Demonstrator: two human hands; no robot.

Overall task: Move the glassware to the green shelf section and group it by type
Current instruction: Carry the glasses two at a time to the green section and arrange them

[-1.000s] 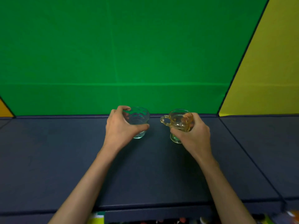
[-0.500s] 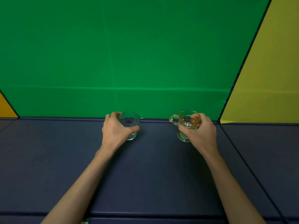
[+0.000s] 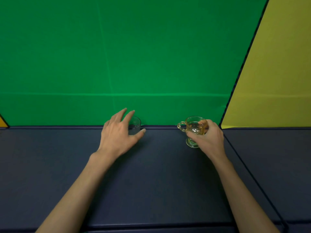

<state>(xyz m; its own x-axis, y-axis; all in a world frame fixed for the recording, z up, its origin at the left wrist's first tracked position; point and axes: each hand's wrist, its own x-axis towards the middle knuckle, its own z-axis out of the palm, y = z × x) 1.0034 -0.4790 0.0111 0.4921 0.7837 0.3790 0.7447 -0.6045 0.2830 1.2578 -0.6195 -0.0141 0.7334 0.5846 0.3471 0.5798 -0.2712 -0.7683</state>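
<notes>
Both bare forearms reach forward from the near edge across the dark navy padded shelf surface [image 3: 159, 182], toward the far green back panel [image 3: 134, 56].

The left hand [image 3: 118, 135] is spread, its palm turned down and its fingers straightened and fanned apart. Two fingers rise toward the far side in front of the green panel, and the thumb points right, low over the shelf surface. It grips nothing. The small clear glass tumbler [image 3: 134, 126] stands upright just beyond this hand, at the far edge of the shelf where the navy surface meets the green panel. The fingers cover the tumbler's left side from the camera; whether any finger touches the glass cannot be told.

The right hand [image 3: 207, 139] curls around the amber glass footed cup with a looped handle [image 3: 193, 130]. The thumb crosses the near side of the bowl and a fingertip shows through the glass on the far right side of the rim. The cup is upright, its handle pointing left, away from the palm. Its round foot sits at or just above the shelf surface; contact cannot be judged. The cup lies well to the right of the tumbler, near the dark seam that divides the green section from the yellow back panel [image 3: 277, 73].
</notes>
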